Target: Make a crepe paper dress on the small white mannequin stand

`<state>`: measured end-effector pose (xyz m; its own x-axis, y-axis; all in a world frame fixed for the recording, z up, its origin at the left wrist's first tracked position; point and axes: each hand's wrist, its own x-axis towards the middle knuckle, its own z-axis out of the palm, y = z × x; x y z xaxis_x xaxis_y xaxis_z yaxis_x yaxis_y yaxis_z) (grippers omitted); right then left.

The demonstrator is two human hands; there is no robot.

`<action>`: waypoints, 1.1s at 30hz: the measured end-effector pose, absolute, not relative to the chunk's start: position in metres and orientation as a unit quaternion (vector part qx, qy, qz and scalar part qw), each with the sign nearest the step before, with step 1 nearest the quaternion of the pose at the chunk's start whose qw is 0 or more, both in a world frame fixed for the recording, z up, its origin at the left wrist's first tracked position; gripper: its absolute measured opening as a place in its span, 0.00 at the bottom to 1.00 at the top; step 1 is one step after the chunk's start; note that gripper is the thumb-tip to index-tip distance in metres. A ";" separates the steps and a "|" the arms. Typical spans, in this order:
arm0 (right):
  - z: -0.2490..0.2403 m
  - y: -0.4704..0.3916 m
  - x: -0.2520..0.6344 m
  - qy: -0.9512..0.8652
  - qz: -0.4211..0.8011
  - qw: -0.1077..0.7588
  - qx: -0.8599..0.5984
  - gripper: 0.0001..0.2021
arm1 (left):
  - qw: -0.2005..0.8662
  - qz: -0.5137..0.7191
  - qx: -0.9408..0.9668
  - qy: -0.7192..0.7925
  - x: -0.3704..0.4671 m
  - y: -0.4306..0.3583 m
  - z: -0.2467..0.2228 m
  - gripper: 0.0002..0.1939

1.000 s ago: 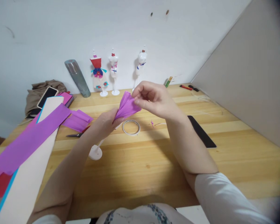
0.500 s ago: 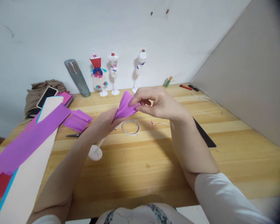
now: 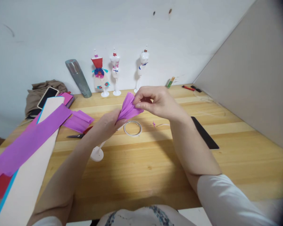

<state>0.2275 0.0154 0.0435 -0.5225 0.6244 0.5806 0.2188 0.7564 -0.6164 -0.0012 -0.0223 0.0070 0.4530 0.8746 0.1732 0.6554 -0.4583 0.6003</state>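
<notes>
Gathered purple crepe paper [image 3: 127,105] fans out between my hands above the table. My left hand [image 3: 109,122] is closed round its lower end. A thin white stem runs from beneath that hand to a round white stand base [image 3: 97,153]; the rest of this stand is hidden by the hand and paper. My right hand [image 3: 153,101] pinches the paper's right edge between thumb and fingertips. Just below the paper lies a roll of narrow tape [image 3: 132,128]. Scissors [image 3: 79,135] with red handles lie by my left forearm, partly covered.
Three small white mannequins [image 3: 116,73] stand along the wall, one in a red top. A grey flask [image 3: 79,78] leans at back left. Purple and white paper strips [image 3: 33,141] cover the left side. A black flat bar [image 3: 206,135] lies right; a glue stick [image 3: 170,82] stands behind.
The paper has shifted slightly to the right and its folds have opened a little at the top. Both hands keep their hold on it.
</notes>
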 end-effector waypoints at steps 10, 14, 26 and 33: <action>0.029 0.028 0.224 -0.792 0.331 0.440 -0.265 0.11 | 0.233 0.250 0.812 0.474 -0.001 -0.021 0.001 0.09; 0.028 0.028 0.222 -0.789 0.326 0.449 -0.263 0.11 | 0.232 0.234 0.815 0.476 -0.003 -0.019 0.001 0.12; 0.032 0.023 0.224 -0.799 0.314 0.444 -0.257 0.06 | 0.232 0.230 0.815 0.478 -0.003 -0.019 0.001 0.14; 0.048 0.016 0.243 -0.803 0.227 0.463 -0.299 0.04 | 0.262 0.210 0.806 0.488 -0.003 -0.024 0.014 0.13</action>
<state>0.2428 0.0156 0.0478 -0.3925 0.6900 0.6082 0.2700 0.7185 -0.6409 -0.0029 -0.0237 0.0141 0.4348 0.8968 0.0823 0.6774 -0.3859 0.6263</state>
